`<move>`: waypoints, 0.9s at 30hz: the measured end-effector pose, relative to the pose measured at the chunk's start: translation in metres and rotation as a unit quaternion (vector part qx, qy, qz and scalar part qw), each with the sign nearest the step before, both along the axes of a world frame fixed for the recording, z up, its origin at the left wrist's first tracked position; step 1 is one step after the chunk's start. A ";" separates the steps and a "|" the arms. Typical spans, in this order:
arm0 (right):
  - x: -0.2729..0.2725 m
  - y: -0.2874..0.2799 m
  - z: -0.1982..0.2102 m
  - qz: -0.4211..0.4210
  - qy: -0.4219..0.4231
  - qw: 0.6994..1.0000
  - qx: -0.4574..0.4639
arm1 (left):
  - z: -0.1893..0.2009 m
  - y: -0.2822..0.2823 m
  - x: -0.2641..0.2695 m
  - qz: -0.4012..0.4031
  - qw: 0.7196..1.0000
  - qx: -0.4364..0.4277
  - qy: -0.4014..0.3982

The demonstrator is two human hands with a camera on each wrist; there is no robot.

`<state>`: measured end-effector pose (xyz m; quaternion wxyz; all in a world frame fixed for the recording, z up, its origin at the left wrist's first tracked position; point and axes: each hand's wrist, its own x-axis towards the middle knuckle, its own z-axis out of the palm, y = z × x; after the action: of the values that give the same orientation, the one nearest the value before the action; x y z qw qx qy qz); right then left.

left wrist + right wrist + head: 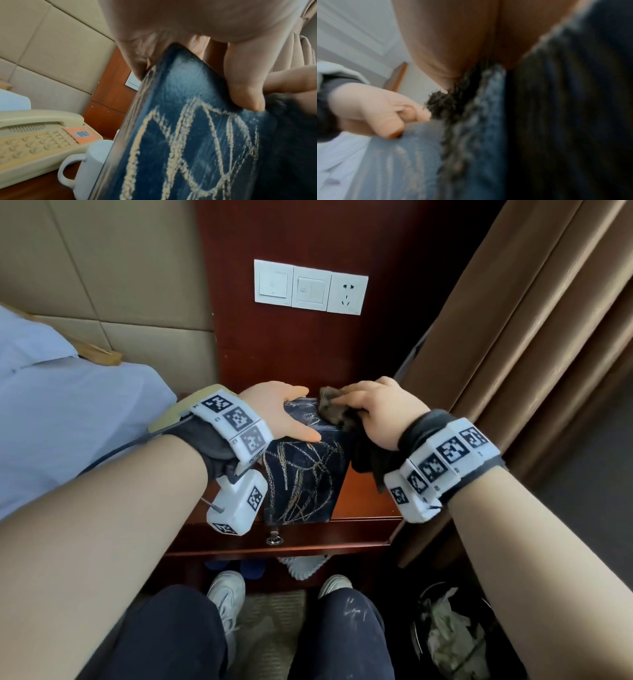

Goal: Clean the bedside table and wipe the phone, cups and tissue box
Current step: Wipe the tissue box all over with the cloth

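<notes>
A dark blue tissue box (301, 477) with gold line pattern stands on end on the red-brown bedside table (363, 498). My left hand (284, 416) grips its upper left edge, thumb on the near face and fingers over the top. In the left wrist view the tissue box (188, 128) fills the middle under my thumb. My right hand (376, 412) holds a dark fuzzy cloth (330, 407) and presses it on the box's top right corner. The cloth (556, 121) is blurred in the right wrist view. A beige phone (34, 139) and a white cup (85, 165) sit left of the box.
A white switch and socket panel (310, 287) is on the wood wall behind the table. Brown curtains (531, 337) hang at the right. A bed with pale blue sheets (61, 405) lies at the left. A bin with crumpled paper (452, 635) stands on the floor, lower right.
</notes>
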<state>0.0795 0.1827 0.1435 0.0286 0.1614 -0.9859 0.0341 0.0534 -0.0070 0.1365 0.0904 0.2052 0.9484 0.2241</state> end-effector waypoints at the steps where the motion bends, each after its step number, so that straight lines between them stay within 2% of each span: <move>1: 0.009 0.003 0.003 0.029 0.001 1.000 0.012 | 0.000 0.000 -0.001 -0.004 1.000 -0.001 -0.006; 3: 0.023 0.013 0.012 0.071 -0.033 0.997 0.002 | 0.000 0.000 0.000 -0.011 1.000 0.001 -0.006; 5: 0.027 0.024 0.024 0.074 -0.065 0.995 -0.030 | 0.001 0.000 0.002 -0.014 1.000 -0.004 0.002; 9: -0.011 0.023 0.026 -0.052 -0.002 0.997 -0.051 | -0.001 -0.002 0.002 -0.009 1.000 0.001 0.007; 11: -0.026 0.005 0.013 -0.084 -0.029 0.995 -0.049 | -0.001 -0.001 0.002 -0.011 1.000 -0.003 0.013; 14: -0.017 -0.014 -0.003 -0.078 -0.058 0.995 -0.001 | 0.003 0.002 0.003 -0.015 1.000 -0.006 0.002; 16: 0.007 -0.014 0.008 -0.032 -0.048 0.998 0.031 | 0.004 0.004 0.004 -0.014 1.000 0.000 -0.011; 19: 0.027 -0.006 0.033 0.003 -0.121 0.991 0.058 | 0.004 0.003 0.003 -0.007 1.000 0.000 -0.007; 21: 0.017 -0.002 0.042 -0.038 -0.153 0.987 0.024 | 0.008 0.002 0.007 -0.013 1.000 -0.027 0.004; 23: 0.000 -0.007 0.042 -0.098 -0.118 0.988 -0.015 | 0.009 0.000 0.008 -0.016 0.999 -0.039 -0.009; 27: -0.012 -0.030 0.018 -0.169 -0.113 0.979 -0.020 | 0.012 -0.016 0.011 -0.014 0.999 -0.018 -0.023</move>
<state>0.0680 0.1523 0.1615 -0.0745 -0.0130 -0.9949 0.0667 0.0639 -0.0229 0.1482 0.1192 0.2118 0.9469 0.2103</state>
